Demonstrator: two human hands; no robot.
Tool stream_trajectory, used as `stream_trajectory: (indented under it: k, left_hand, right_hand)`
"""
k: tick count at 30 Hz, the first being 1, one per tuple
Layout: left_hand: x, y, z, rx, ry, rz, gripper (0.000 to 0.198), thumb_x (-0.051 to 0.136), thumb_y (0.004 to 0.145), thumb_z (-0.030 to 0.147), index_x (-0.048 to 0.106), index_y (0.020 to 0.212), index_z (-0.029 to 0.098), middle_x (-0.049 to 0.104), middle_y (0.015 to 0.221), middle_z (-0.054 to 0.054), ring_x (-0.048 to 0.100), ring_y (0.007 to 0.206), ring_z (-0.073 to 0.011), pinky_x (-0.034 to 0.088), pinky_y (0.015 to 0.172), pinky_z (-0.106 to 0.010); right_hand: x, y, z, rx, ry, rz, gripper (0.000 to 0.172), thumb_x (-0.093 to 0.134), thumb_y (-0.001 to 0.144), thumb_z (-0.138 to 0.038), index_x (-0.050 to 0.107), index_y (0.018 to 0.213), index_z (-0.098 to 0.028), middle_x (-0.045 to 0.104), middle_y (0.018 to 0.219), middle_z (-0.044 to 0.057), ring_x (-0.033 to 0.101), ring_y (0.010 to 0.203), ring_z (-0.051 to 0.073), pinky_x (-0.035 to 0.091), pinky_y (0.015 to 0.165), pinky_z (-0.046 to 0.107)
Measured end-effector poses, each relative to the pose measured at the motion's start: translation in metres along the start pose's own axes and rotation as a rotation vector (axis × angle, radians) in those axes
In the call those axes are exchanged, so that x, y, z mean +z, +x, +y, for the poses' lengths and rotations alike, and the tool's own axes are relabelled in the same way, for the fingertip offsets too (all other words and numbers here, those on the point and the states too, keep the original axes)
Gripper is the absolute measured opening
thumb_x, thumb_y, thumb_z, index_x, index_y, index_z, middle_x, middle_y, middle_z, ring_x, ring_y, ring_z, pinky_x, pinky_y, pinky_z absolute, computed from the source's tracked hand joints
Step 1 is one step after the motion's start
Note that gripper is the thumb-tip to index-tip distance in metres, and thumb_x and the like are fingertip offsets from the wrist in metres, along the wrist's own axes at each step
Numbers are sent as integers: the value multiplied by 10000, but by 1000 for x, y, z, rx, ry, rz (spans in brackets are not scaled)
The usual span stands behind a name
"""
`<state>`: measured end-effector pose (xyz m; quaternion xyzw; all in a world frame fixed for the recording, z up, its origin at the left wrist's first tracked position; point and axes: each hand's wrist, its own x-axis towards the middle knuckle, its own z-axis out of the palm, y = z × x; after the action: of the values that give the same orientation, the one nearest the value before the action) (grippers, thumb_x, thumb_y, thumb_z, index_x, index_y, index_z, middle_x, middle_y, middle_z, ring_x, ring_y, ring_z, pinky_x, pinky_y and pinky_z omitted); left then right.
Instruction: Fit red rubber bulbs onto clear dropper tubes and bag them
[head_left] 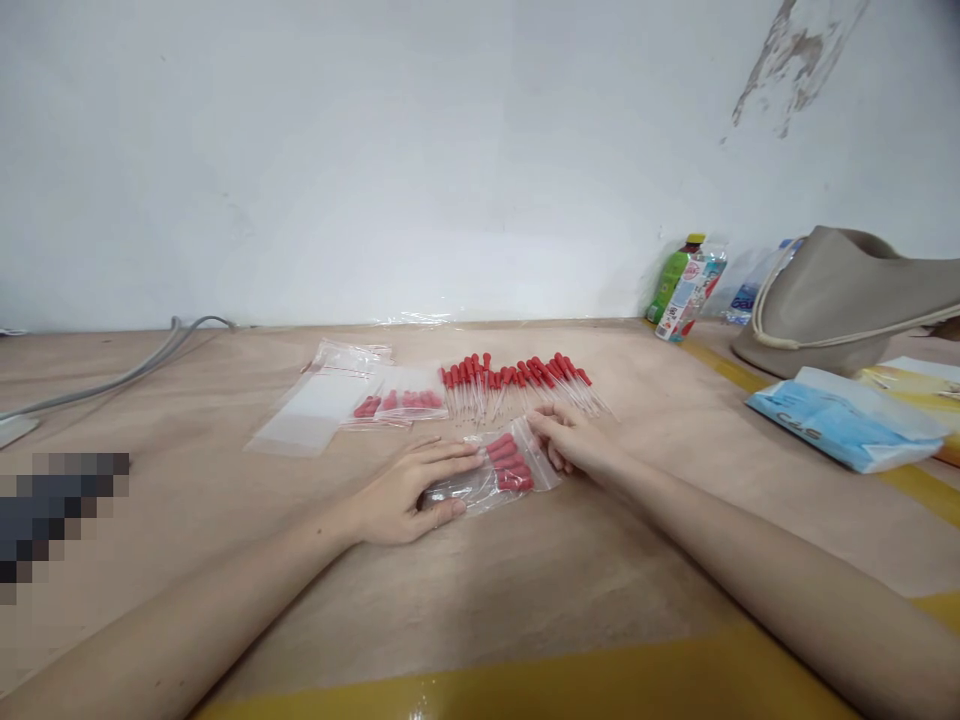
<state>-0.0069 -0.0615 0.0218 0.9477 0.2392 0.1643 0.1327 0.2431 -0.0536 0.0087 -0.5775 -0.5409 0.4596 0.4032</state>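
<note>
A clear zip bag (pixel 480 492) lies on the table in front of me, with several red-bulbed droppers inside and their bulbs toward its right end. My left hand (pixel 409 490) rests on the bag's left part, fingers stretched out and thumb apart. At the bag's right edge, by the zip strip, my right hand (pixel 566 437) has its fingers curled and closed on the plastic. Just beyond the bag are loose droppers (pixel 517 377) with red bulbs and thin clear tubes, spread in a row. Behind my left hand sit filled bags (pixel 409 400) showing red bulbs.
Flat clear bags (pixel 311 400) lie beyond my left hand. A grey cable (pixel 112 378) runs along the left. At right are a tissue pack (pixel 840 420), a grey bag (pixel 832 300) and a green bottle (pixel 671 280) near the wall. Yellow tape (pixel 525 690) crosses the table's near part.
</note>
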Motion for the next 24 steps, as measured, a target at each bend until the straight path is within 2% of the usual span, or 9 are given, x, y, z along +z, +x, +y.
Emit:
stream_trajectory:
  k: [2,4,7,10,13,16,18,21,24]
  left_hand:
    - [0,0,0,3,-2,-5,491,502,833,346,386,1305,282,405,1358,-36,369,1243,-230,299,1034,-448]
    - [-1,0,0,-6,7,-13,491,502,833,347,385,1306,286,402,1360,-33,364,1246,-229,295,1037,-449]
    - [-1,0,2,-23,4,-15,491,496,836,348,377,1309,291,394,1365,-28,362,1248,-225,303,1035,-440]
    - [-2,-1,3,-31,-11,5,505,488,841,351,356,1323,276,366,1382,-43,345,1258,-233,308,1033,-441]
    - [-1,-1,3,-46,22,66,488,472,851,350,370,1317,251,351,1389,-58,300,1281,-246,278,1045,-460]
    - [0,0,2,-81,65,103,457,456,858,358,400,1297,245,367,1377,-66,294,1282,-248,273,1045,-472]
    - [1,0,1,-99,68,96,467,465,851,374,409,1291,228,374,1369,-80,316,1270,-245,292,1040,-454]
    - [2,0,0,-116,72,69,479,472,843,392,418,1287,218,372,1369,-84,334,1260,-243,311,1034,-437]
    - [3,-1,-1,-147,93,50,472,461,844,418,437,1277,230,393,1357,-79,337,1259,-251,308,1029,-456]
  right_hand:
    - [-2,-2,-1,-8,-47,-113,251,565,732,-422,537,746,-173,533,507,-50,355,309,37,209,289,168]
    - [-3,-2,1,-44,-59,-196,257,620,689,-403,540,652,-161,529,491,-43,399,366,45,261,339,164]
    - [-2,-3,4,-71,23,-218,221,648,657,-343,531,600,-165,550,507,-36,472,444,71,342,414,176]
    - [-1,-6,2,-22,223,-255,142,619,663,-301,557,644,-174,604,576,-17,550,515,108,426,483,210]
    - [-5,-9,-7,64,419,-219,101,567,667,-252,584,713,-164,641,631,26,592,549,144,484,531,265]
    - [-15,-9,-18,101,491,-197,126,519,676,-220,598,735,-141,642,627,59,591,530,156,497,517,283]
    - [-23,-5,-24,72,527,-199,129,502,692,-206,602,739,-139,636,629,52,573,508,133,481,479,245]
    - [-30,4,-33,12,602,-108,106,494,717,-185,591,749,-156,628,656,24,544,488,91,441,420,181]
    - [-23,16,-43,-85,651,15,89,492,733,-174,569,777,-172,641,745,22,587,591,96,472,474,165]
